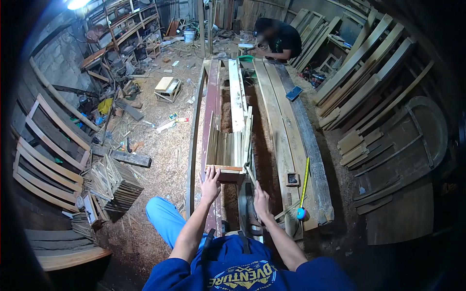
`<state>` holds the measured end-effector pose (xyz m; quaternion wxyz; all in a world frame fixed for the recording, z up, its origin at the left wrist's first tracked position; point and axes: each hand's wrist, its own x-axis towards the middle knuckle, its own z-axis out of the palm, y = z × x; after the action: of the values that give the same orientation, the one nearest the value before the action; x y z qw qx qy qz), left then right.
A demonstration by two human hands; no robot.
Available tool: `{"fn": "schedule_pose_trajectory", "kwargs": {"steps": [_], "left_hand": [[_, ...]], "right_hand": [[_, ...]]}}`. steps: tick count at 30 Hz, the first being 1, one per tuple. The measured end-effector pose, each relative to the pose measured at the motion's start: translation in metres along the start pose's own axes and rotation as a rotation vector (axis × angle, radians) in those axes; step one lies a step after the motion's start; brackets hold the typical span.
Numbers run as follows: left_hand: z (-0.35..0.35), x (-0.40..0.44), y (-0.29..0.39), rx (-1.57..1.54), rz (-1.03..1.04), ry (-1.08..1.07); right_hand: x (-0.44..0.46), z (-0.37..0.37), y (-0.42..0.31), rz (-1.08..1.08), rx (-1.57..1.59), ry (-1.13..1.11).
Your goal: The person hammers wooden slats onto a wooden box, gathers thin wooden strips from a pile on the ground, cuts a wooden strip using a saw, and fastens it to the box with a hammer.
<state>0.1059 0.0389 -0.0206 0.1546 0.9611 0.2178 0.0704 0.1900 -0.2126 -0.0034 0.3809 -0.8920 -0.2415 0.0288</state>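
Note:
My left hand (210, 185) rests with its fingers stretched against the near end board (225, 169) of a wooden bundle, its thumb apart. Behind that board, several thin wooden slats (228, 148) stand packed side by side on the bench. My right hand (262, 200) is closed around a thin stick-like piece (251, 175), whose far tip reaches the board's right corner. Whether this is a tool or a strip of wood I cannot make out. A pale upright strip (249, 131) runs along the slats' right side.
Long planks (279, 121) form the bench, with a gap down the middle. On the right lie a yellow tape measure (302, 211), a small square box (292, 179) and a phone (294, 93). Another person (281, 41) bends over the far end. Stacked slats (114, 182) stand at left.

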Motion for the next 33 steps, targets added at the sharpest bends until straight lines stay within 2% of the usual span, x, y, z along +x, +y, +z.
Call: {"fn": "schedule_pose_trajectory", "kwargs": {"steps": [1,4,5,6,8,9,10,12,14,15,16,18,20,22,23,26,27,28,30,31,33], "left_hand": [[-0.002,0.004,0.001,0.002,-0.002,0.007],[-0.003,0.003,0.002,-0.011,-0.036,-0.005],[0.001,0.001,0.002,-0.025,-0.023,0.031],[0.003,-0.003,0.003,-0.026,-0.024,0.020],[-0.001,0.002,0.001,0.006,-0.036,-0.017],[0.001,0.001,0.000,0.013,-0.023,-0.006],[0.003,-0.003,-0.001,0.013,-0.018,-0.010],[0.004,0.004,-0.001,0.005,-0.048,0.002],[0.008,0.001,-0.001,-0.007,-0.019,0.043],[0.010,-0.001,0.001,-0.013,-0.017,0.064],[0.010,-0.002,0.000,-0.012,-0.010,0.088],[0.004,0.002,-0.001,0.000,0.002,0.066],[0.001,0.000,0.002,0.006,0.002,0.041],[-0.008,0.001,0.007,0.005,-0.043,-0.029],[-0.002,-0.001,0.005,0.030,-0.024,0.000],[-0.003,-0.004,0.009,-0.020,-0.029,0.039],[-0.003,-0.003,0.006,-0.002,-0.023,0.007],[-0.004,-0.001,0.007,0.012,-0.022,-0.018],[-0.006,-0.003,0.008,0.020,-0.042,-0.027],[-0.008,0.004,0.008,0.020,-0.047,-0.015],[-0.004,0.001,0.009,0.010,-0.054,0.000]], "right_hand": [[0.010,-0.007,-0.013,-0.128,0.120,0.109],[0.023,-0.054,-0.077,-0.211,0.087,0.243],[0.023,-0.041,-0.068,-0.321,0.042,0.435],[0.010,-0.036,-0.058,-0.312,0.040,0.429],[-0.009,-0.024,-0.038,0.031,-0.272,-0.019],[-0.003,-0.024,-0.032,0.171,-0.038,-0.101],[0.002,-0.026,-0.024,0.122,0.033,-0.065],[0.011,-0.032,-0.033,-0.133,0.098,0.188],[0.013,-0.044,-0.060,-0.067,0.120,0.211],[0.006,-0.033,-0.053,-0.119,0.049,0.303],[0.002,-0.019,-0.053,-0.324,0.103,0.475],[-0.013,-0.026,-0.042,0.179,-0.192,-0.243],[-0.010,-0.013,-0.034,0.118,-0.229,-0.195],[0.003,-0.022,-0.061,-0.183,0.097,0.145],[0.009,-0.027,-0.077,-0.261,0.140,0.270],[-0.005,-0.011,-0.061,-0.191,0.180,0.366],[-0.009,-0.012,-0.047,-0.043,-0.048,0.132],[-0.011,-0.017,-0.035,0.146,-0.002,-0.114],[-0.004,-0.015,-0.025,0.229,0.125,-0.124],[0.005,-0.013,-0.026,0.215,0.126,-0.124],[0.004,-0.009,-0.032,-0.076,0.231,0.256]]}}
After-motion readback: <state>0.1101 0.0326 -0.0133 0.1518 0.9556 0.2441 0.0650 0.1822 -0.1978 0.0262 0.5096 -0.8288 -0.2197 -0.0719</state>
